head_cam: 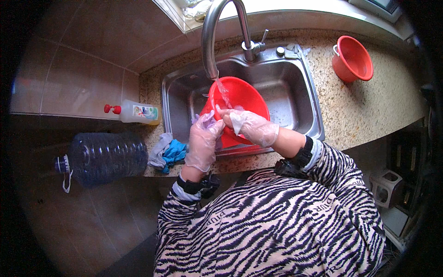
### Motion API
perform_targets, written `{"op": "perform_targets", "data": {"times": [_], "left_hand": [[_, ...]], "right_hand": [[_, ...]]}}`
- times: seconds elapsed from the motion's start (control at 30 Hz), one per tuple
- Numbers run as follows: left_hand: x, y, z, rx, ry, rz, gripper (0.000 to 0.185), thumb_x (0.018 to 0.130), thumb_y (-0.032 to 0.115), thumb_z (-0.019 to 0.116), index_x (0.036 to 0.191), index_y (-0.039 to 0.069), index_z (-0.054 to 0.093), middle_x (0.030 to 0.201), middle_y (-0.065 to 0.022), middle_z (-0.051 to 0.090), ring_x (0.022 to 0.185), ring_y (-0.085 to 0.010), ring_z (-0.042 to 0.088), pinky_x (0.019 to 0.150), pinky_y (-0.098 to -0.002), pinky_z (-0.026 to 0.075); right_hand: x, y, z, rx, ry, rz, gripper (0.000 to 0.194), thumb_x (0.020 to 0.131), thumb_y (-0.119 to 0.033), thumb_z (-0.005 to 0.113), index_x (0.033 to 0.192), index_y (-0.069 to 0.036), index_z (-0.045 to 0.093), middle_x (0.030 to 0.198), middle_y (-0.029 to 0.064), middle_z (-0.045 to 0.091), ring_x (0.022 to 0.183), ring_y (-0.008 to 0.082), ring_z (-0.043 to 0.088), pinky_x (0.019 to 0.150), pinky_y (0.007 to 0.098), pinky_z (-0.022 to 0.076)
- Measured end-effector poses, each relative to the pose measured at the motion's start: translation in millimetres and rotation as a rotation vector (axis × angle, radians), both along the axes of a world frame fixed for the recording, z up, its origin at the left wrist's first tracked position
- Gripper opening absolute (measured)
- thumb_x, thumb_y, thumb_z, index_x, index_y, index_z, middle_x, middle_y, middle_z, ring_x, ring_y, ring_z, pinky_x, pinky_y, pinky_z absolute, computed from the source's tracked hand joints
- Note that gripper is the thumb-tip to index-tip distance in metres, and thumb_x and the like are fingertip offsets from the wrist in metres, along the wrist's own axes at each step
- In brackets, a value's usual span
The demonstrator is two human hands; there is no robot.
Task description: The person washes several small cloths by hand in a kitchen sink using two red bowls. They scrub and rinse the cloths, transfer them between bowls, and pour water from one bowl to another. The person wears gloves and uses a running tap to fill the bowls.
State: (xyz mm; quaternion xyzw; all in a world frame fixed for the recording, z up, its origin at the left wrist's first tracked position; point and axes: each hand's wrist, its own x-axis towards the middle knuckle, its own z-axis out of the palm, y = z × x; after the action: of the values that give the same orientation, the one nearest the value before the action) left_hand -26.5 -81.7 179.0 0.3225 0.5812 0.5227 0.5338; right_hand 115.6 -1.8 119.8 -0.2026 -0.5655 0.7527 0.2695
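Water runs from the metal faucet (pixel 208 45) into a tilted red plastic basin (pixel 249 91) in the left part of the steel sink (pixel 287 90). My left hand (pixel 203 143), in a clear disposable glove, is at the basin's near left rim, with a purple mesh-like cloth (pixel 207 120) at its fingers. Gloved the same way, my right hand (pixel 254 126) lies over the near rim, its fingertips close to the left ones; a small white piece (pixel 237 122) shows on it. Whether the right fingers grip the rim or the cloth is hidden.
A red bucket (pixel 349 62) with a white handle stands on the speckled counter (pixel 363 114) at right. At left are an OMO pump bottle (pixel 140 112), grey and blue cloths (pixel 174 151) on the sink's near left corner, and a large clear plastic jug (pixel 109 157). A tiled wall (pixel 86 69) bounds the left.
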Motion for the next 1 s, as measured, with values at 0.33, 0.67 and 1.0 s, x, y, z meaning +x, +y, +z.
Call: {"op": "perform_targets", "data": {"times": [0.33,0.67,1.0], "left_hand": [[-1,-5,-10,-0.081,0.061,-0.051,0.027,0.089,0.009,0.069,0.115,0.003,0.061,0.102,-0.0006,0.065,0.088,-0.0078,0.060,0.078,-0.0221,0.050],[-13,-2,-8,-0.078,0.077,-0.067,0.031,0.090,0.012,0.067,0.119,0.003,0.060,0.105,-0.0031,0.066,0.088,-0.0106,0.064,0.077,-0.0244,0.053],[-23,7,0,-0.077,0.079,0.148,0.040,0.089,0.023,0.068,0.121,0.002,0.058,0.110,-0.0097,0.066,0.086,-0.0192,0.070,0.057,-0.0287,0.058]], "right_hand": [[-19,87,0,-0.941,0.228,-0.229,0.019,0.099,-0.029,0.058,0.100,-0.011,0.063,0.094,0.0031,0.068,0.089,0.0206,0.068,0.082,0.0376,0.0576],[-36,82,9,-0.888,0.241,-0.299,0.020,0.100,-0.034,0.057,0.091,-0.018,0.049,0.074,-0.0015,0.049,0.059,0.0155,0.047,0.057,0.0327,0.0455],[-1,25,8,-0.289,0.092,0.351,0.028,0.103,-0.039,0.050,0.091,-0.014,0.057,0.086,-0.0029,0.056,0.081,0.0154,0.054,0.076,0.0320,0.0433]]}}
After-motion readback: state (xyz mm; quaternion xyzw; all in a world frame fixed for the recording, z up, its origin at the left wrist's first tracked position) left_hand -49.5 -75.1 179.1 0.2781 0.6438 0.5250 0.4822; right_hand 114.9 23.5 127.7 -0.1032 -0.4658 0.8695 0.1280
